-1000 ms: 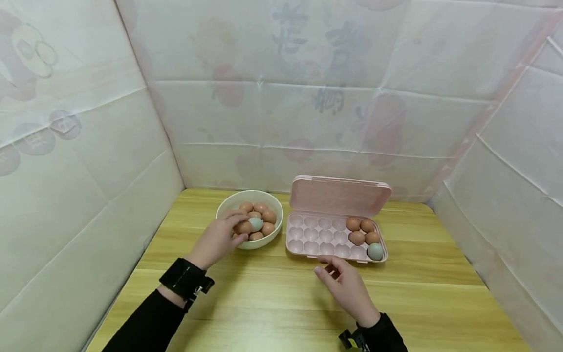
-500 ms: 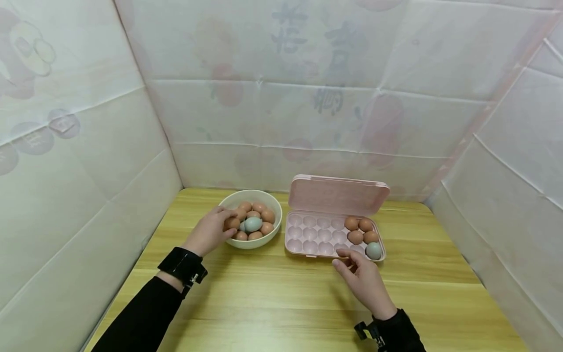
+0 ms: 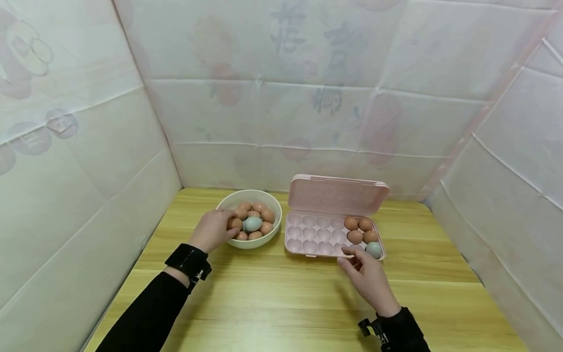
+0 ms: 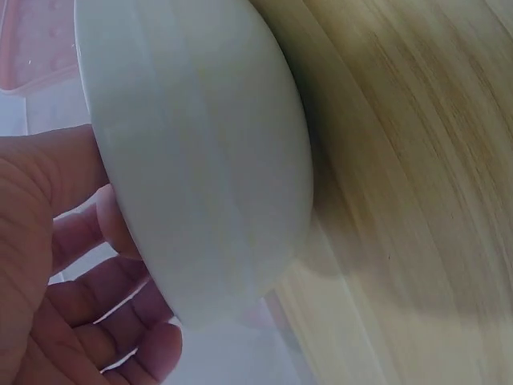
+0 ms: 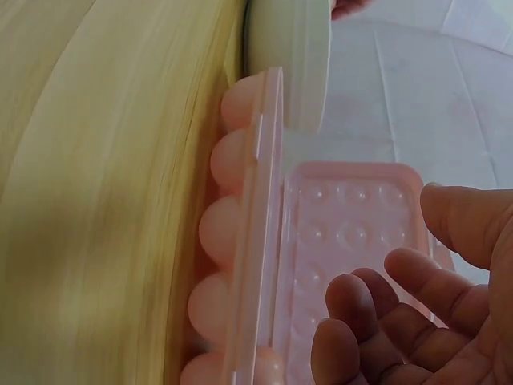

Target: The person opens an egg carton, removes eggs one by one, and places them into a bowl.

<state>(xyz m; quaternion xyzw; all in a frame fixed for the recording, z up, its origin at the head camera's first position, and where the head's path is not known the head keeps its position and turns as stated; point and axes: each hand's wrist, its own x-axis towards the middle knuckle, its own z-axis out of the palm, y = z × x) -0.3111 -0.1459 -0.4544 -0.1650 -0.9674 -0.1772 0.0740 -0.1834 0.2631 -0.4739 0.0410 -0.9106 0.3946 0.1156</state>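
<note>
My left hand [image 3: 212, 230] reaches over the left rim of a cream bowl [image 3: 264, 240], with thumb and fingers around a brown egg [image 3: 235, 224] inside it. Part of this egg shows between thumb and fingers in the left wrist view. Several other brown eggs [image 3: 267, 215] and a pale blue-green egg [image 3: 252, 224] lie in the bowl. My right hand [image 3: 368, 281] holds nothing, its fingers loosely bent at the front edge of a pink egg box [image 3: 308, 254]. Several brown eggs [image 3: 355, 237] and one blue-green egg [image 3: 373, 250] sit at the box's right end.
The egg box's lid [image 3: 338, 195] stands up at the back, close to the fabric wall [image 3: 272, 117]. Similar fabric closes off the left and right sides. Both containers rest on a wood-grain table [image 3: 272, 303], the bowl to the left of the box.
My left hand has drawn back a little leftward at the bowl and closed around a brown egg. My right hand has moved right along the egg box's front edge.
</note>
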